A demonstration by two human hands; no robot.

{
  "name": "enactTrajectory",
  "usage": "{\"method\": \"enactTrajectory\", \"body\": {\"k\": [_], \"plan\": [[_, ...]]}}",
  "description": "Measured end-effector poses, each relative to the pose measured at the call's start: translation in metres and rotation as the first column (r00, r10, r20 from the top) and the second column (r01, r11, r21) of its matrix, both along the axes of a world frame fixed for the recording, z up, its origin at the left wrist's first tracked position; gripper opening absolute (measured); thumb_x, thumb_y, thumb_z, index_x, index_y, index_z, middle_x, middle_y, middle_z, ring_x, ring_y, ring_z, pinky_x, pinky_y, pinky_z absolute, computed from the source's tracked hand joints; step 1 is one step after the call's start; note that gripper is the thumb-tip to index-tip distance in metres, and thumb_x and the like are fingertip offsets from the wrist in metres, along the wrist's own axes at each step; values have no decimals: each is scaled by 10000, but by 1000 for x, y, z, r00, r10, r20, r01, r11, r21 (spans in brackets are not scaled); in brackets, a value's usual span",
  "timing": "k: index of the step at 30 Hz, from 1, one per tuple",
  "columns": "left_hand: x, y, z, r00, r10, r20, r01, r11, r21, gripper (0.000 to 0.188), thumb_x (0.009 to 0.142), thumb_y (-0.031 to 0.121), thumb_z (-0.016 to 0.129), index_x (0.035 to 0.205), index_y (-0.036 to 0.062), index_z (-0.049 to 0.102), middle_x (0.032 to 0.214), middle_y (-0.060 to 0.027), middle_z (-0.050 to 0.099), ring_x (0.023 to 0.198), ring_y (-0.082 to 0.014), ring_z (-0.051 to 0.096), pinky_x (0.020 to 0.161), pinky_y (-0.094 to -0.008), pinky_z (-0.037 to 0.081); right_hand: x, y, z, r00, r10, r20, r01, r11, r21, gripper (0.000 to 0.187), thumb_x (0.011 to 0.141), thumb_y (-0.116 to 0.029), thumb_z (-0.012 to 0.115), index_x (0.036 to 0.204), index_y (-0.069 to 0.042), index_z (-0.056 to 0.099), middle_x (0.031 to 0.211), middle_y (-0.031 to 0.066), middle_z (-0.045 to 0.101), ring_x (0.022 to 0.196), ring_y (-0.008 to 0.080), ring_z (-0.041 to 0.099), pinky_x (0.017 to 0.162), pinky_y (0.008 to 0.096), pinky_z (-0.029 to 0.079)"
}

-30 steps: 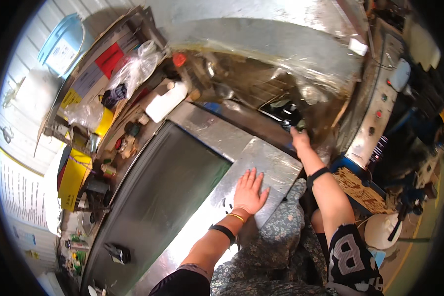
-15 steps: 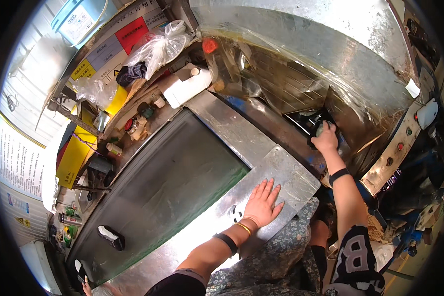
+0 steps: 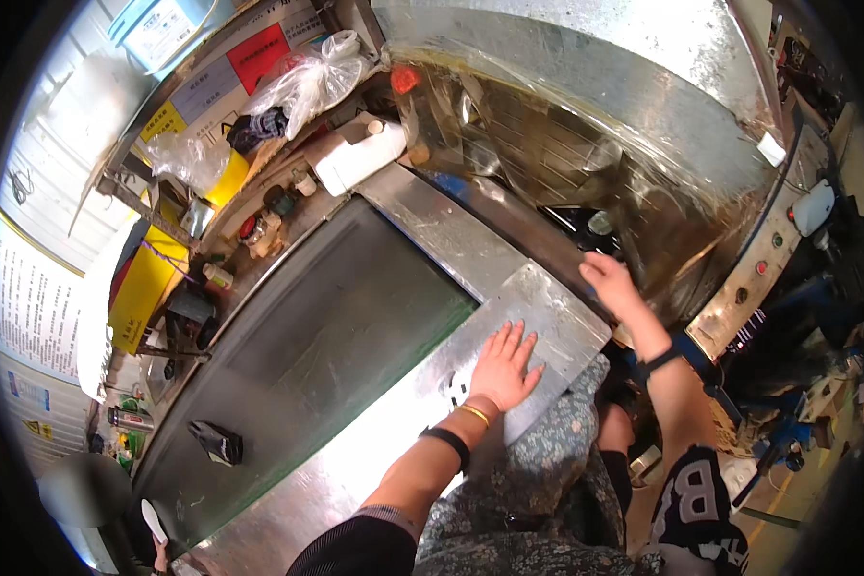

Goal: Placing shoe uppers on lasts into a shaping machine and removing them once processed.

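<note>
Your left hand [image 3: 505, 372] lies flat on the metal surface [image 3: 562, 312], near its edge, fingers spread. Your right hand [image 3: 612, 286], fingers half-curled, seemingly empty, has room before the black item [image 3: 574, 227].

The person's two arms reached forward from the lower edge of the view. The left forearm [image 3: 415, 480] slanted up and to the right, ending at the left wrist [image 3: 481, 412]. The left hand [image 3: 509, 369] lay palm down and flattened, its back exposed, with the fingers extended and slightly spread and the thumb set apart on the right. The right forearm [image 3: 680, 401] rose more steeply and leaned leftward to the right wrist [image 3: 654, 341]. The right hand [image 3: 613, 284], farther forward, pointed up and left; its fingers were bent, its palm hidden.
</note>
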State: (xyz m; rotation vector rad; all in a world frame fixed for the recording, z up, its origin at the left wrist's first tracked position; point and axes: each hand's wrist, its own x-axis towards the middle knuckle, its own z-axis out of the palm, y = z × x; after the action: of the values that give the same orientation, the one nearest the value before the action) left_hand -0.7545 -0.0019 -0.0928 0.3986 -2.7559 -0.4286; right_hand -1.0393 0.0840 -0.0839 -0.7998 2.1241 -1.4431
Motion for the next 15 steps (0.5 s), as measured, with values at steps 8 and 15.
{"method": "enactTrajectory", "body": {"k": [8, 15], "plan": [[13, -6, 6, 999, -21, 40, 15, 990, 143, 606, 901, 424, 614, 1382, 64, 531, 1473, -211, 456, 1383, -387, 402, 1141, -485, 324, 302, 119, 46, 951, 204, 233, -190, 978, -82, 177, 903, -66, 690, 1072, -16, 681, 980, 58, 679, 786, 112, 589, 705, 237, 490], [214, -47, 6, 899, 395, -188, -94, 595, 798, 429, 793, 80, 626, 1218, 24, 605, 1194, -182, 636, 1118, -307, 607, 960, -390, 484, 355, 137, 48, 720, 255, -645, -325, 946, 10, 152, 757, -36, 655, 898, -72, 699, 964, 60, 698, 889, 311, 582, 834, 410, 466]]}}
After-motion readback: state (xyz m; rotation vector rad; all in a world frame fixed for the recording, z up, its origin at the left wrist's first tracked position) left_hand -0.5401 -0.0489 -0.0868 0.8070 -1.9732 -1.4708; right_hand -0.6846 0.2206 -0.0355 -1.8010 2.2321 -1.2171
